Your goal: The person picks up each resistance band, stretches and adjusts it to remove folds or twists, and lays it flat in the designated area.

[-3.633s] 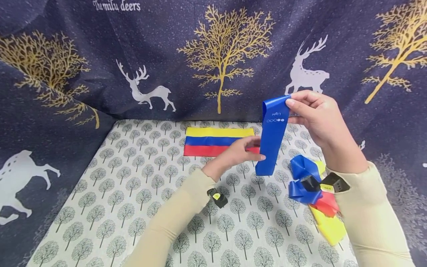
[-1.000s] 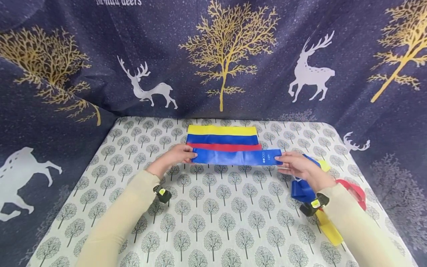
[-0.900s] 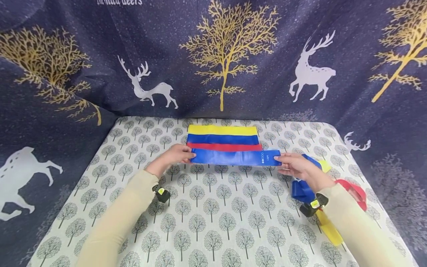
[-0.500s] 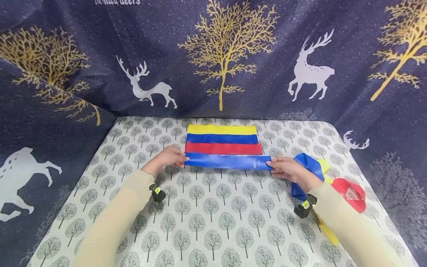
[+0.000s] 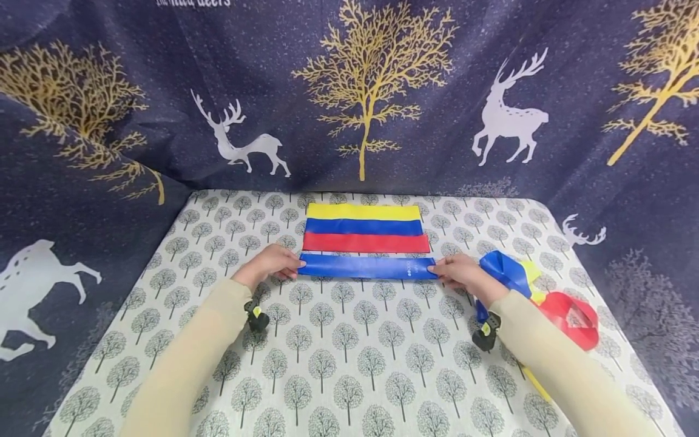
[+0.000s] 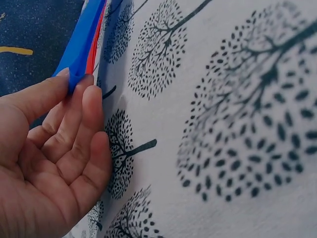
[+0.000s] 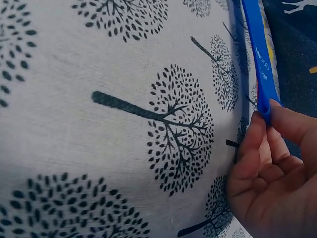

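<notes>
A blue resistance loop band [image 5: 366,266] with pale printing near its right end is held out flat between both hands, just in front of a red band. My left hand [image 5: 273,263] pinches its left end between thumb and fingertips, as the left wrist view confirms. At the other end, my right hand [image 5: 460,274] pinches the folded loop [image 7: 266,106]. Whether the band touches the cloth, I cannot tell. Behind it a yellow band [image 5: 363,212], another blue band [image 5: 363,227] and the red band [image 5: 366,243] lie side by side in parallel stripes.
A loose heap lies at the right, partly under the right forearm: a crumpled blue band [image 5: 505,271], a red looped band [image 5: 573,318] and bits of yellow band [image 5: 537,383]. Tree-print cloth [image 5: 349,376] covers the table. A dark deer-print curtain [image 5: 415,158] hangs behind.
The blue band hung upright from the right hand at first. Both hands then held it level over the red band's edge, and since have lowered it toward me, uncovering the red band.
</notes>
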A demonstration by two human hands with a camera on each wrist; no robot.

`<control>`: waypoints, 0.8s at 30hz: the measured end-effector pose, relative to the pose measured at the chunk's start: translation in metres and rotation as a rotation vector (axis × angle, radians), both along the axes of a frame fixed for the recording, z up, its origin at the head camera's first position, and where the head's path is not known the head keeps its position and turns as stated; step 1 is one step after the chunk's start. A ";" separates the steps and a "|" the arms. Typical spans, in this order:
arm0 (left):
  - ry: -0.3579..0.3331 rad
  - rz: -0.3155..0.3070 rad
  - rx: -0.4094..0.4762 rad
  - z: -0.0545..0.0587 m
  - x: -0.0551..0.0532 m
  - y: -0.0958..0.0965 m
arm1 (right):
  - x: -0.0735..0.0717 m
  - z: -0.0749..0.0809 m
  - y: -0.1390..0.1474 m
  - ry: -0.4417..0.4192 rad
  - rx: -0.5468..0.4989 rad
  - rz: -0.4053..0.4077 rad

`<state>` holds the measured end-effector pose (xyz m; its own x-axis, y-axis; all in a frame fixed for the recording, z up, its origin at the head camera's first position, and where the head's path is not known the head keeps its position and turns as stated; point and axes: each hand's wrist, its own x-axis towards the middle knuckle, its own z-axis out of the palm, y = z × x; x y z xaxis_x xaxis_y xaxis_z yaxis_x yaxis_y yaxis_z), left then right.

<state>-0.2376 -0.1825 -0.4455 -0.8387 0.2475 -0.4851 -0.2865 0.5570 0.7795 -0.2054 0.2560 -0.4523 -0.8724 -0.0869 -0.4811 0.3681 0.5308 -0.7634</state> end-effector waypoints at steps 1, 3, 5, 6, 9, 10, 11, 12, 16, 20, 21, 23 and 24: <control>0.000 0.003 -0.005 0.000 -0.001 0.000 | -0.001 -0.001 0.000 0.010 0.018 0.008; 0.005 0.004 -0.017 0.000 -0.003 0.000 | -0.005 -0.002 -0.002 0.025 0.059 0.004; 0.007 0.010 -0.029 -0.001 -0.005 0.000 | -0.007 -0.002 -0.003 0.040 0.099 0.005; 0.007 0.012 -0.035 -0.001 -0.006 0.000 | -0.008 -0.002 -0.004 0.043 0.119 0.004; 0.011 0.010 -0.056 -0.002 -0.007 0.001 | -0.012 -0.001 -0.007 0.066 0.166 0.015; 0.015 0.013 -0.068 -0.003 -0.008 0.002 | -0.013 -0.001 -0.008 0.075 0.183 0.018; 0.021 0.009 -0.079 -0.003 -0.008 0.002 | -0.014 -0.001 -0.008 0.082 0.196 0.019; 0.026 0.005 -0.087 -0.004 -0.009 0.003 | -0.015 -0.001 -0.009 0.089 0.210 0.019; 0.041 0.002 -0.107 -0.002 -0.011 0.007 | -0.018 -0.002 -0.008 0.093 0.250 0.009; 0.039 0.011 -0.112 0.001 -0.011 0.010 | -0.021 -0.004 -0.006 0.096 0.259 0.018; 0.040 0.010 -0.115 0.002 -0.011 0.011 | -0.021 -0.005 -0.005 0.097 0.262 0.020; 0.042 0.011 -0.123 0.003 -0.011 0.012 | -0.022 -0.006 -0.005 0.102 0.266 0.026; 0.044 0.012 -0.130 0.003 -0.011 0.012 | -0.022 -0.006 -0.005 0.099 0.270 0.022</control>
